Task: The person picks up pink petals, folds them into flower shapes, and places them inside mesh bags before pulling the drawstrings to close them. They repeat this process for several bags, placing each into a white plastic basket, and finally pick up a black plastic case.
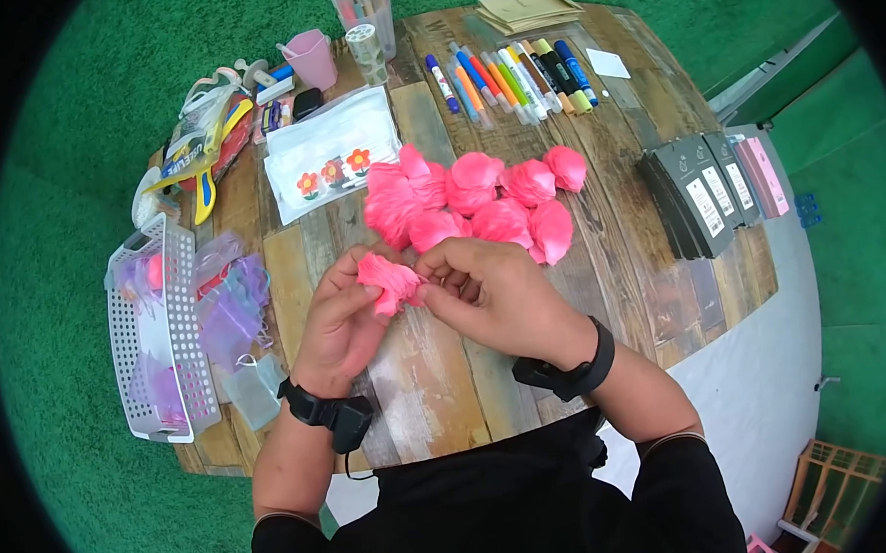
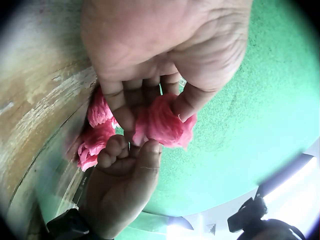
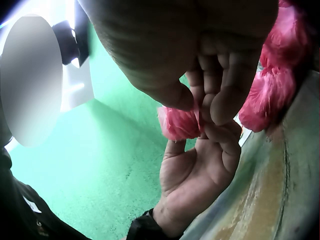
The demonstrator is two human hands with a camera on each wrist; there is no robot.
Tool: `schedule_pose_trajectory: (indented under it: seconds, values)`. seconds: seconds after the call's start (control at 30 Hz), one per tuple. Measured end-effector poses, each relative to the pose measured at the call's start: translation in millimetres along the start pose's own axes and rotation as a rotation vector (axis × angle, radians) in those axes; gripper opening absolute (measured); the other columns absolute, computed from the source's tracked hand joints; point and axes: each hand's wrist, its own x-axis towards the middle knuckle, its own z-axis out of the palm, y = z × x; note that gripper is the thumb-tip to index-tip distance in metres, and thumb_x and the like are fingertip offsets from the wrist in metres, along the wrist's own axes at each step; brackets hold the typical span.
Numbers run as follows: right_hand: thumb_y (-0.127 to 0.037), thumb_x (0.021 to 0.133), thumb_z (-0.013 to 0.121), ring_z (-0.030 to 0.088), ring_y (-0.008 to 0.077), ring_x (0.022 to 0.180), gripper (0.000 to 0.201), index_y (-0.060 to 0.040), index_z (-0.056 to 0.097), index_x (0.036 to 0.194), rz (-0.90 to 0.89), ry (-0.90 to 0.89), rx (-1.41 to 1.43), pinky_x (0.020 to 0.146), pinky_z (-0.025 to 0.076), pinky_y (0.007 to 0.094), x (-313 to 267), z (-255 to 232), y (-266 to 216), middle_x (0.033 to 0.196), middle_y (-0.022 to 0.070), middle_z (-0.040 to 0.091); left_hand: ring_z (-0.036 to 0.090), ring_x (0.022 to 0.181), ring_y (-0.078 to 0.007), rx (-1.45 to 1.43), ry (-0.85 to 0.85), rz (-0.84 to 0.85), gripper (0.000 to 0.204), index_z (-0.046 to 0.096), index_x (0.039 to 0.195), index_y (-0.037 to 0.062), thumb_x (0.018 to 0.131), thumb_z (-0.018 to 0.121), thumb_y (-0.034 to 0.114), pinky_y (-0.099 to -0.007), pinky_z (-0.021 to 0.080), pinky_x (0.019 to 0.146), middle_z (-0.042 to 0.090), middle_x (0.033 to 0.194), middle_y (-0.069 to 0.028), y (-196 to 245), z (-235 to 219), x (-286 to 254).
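Note:
A crumpled pink tissue-paper flower [image 1: 390, 282] is held between both hands, above the near part of the wooden table. My left hand [image 1: 338, 322] pinches its left side between thumb and fingers, as the left wrist view also shows, with the thumb pressed into the pink folds [image 2: 165, 125]. My right hand [image 1: 504, 298] pinches the flower's right edge with thumb and forefinger, its other fingers curled in. Just beyond the hands lies a cluster of several similar pink tissue flowers [image 1: 478, 180], two of them showing in the right wrist view beside the hand [image 3: 270, 97].
White printed pouches [image 1: 330, 132] lie behind the left hand. Several markers [image 1: 513, 78] are spread at the back. Black boxes [image 1: 694, 193] stand at the right. A white basket [image 1: 190, 330] and purple mesh bags [image 1: 233, 313] are at the left; a pink cup [image 1: 311, 61] stands farther back.

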Motion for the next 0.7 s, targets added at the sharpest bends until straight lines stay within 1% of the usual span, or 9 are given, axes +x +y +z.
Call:
schedule_pose_trajectory:
  seconds: [0.03,0.13,0.23,0.27,0.33,0.47,0.53,0.63,0.7]
  values:
    - [-0.014,0.098,0.079,0.07,0.0096,0.076,0.02,-0.0018,0.074,0.113,0.007,-0.005,0.023,0.067,0.056,0.0266,-0.3,-0.1,2.3,0.089,0.0039,0.072,0.06,0.108,-0.0227,0.003,-0.011,0.0,0.024,0.061,0.109,0.0079,0.093,0.077,0.017,-0.0388,0.05,0.098,0.06,0.113,-0.0085,1.7,2.6,-0.1]
    - [-0.013,0.099,0.077,0.069,0.0084,0.077,0.017,-0.002,0.075,0.112,-0.025,0.002,0.021,0.068,0.056,0.0258,0.8,-1.8,4.4,0.088,0.0036,0.072,0.059,0.108,-0.023,-0.001,-0.049,0.012,0.026,0.062,0.109,0.0082,0.092,0.078,0.018,-0.0399,0.05,0.098,0.058,0.112,-0.0077,2.1,1.5,1.2]
    - [-0.012,0.1,0.076,0.068,0.0078,0.076,0.014,-0.0022,0.076,0.111,-0.007,0.008,0.04,0.068,0.055,0.0258,0.9,-2.6,4.0,0.088,0.0033,0.072,0.058,0.111,-0.0239,-0.016,-0.087,0.015,0.028,0.063,0.111,0.0083,0.091,0.079,0.019,-0.0423,0.05,0.1,0.059,0.116,-0.0077,1.9,-0.4,2.2]
    - [-0.011,0.099,0.075,0.07,0.0119,0.076,0.015,-0.0011,0.075,0.11,0.01,0.021,0.038,0.069,0.056,0.0282,0.5,-2.8,2.9,0.088,0.0064,0.073,0.058,0.113,-0.0242,-0.021,-0.099,0.016,0.028,0.064,0.111,0.0082,0.091,0.08,0.02,-0.0433,0.049,0.101,0.059,0.117,-0.0078,2.6,-1.2,2.2]
    - [-0.011,0.098,0.074,0.074,0.0202,0.076,0.015,0.0011,0.073,0.108,0.044,0.048,0.035,0.072,0.059,0.0332,-0.6,-3.4,0.6,0.089,0.0125,0.074,0.058,0.121,-0.0256,-0.037,-0.122,0.023,0.029,0.065,0.113,0.008,0.091,0.08,0.02,-0.0462,0.049,0.107,0.061,0.127,-0.0092,1.4,-9.1,3.1]
    - [-0.01,0.098,0.074,0.073,0.0202,0.074,0.013,0.0001,0.073,0.106,0.049,0.233,-0.046,0.069,0.059,0.0337,1.9,-6.2,1.0,0.087,0.0118,0.073,0.059,0.134,-0.029,-0.074,-0.123,0.057,0.027,0.069,0.114,0.0045,0.091,0.077,0.016,-0.0471,0.048,0.115,0.059,0.147,-0.0151,3.6,3.1,2.4]
    - [-0.009,0.097,0.075,0.073,0.0202,0.073,0.011,-0.0005,0.073,0.104,0.031,0.314,-0.122,0.068,0.058,0.0341,3.7,-8.1,-1.3,0.086,0.0112,0.072,0.055,0.141,-0.0298,-0.03,-0.162,0.07,0.025,0.07,0.114,0.0054,0.092,0.077,0.015,-0.0506,0.046,0.119,0.054,0.154,-0.0159,1.7,7.3,3.2]
    - [-0.008,0.098,0.076,0.07,0.0093,0.072,0.01,0.0003,0.075,0.105,0.012,0.306,-0.105,0.063,0.055,0.0251,3.6,-4.4,-0.3,0.087,0.0057,0.073,0.051,0.146,-0.0295,0.012,-0.169,0.079,0.023,0.071,0.115,0.0069,0.094,0.077,0.013,-0.0512,0.043,0.122,0.051,0.16,-0.0158,-3.3,14.7,2.1]
    - [-0.008,0.099,0.076,0.071,0.0088,0.073,0.01,0.0003,0.075,0.104,-0.005,0.296,-0.144,0.063,0.055,0.0251,3.0,-1.9,-0.9,0.088,0.0055,0.074,0.049,0.148,-0.0288,0.04,-0.165,0.091,0.023,0.072,0.117,0.0074,0.096,0.077,0.013,-0.0498,0.042,0.122,0.05,0.16,-0.0151,-6.0,16.4,1.9]
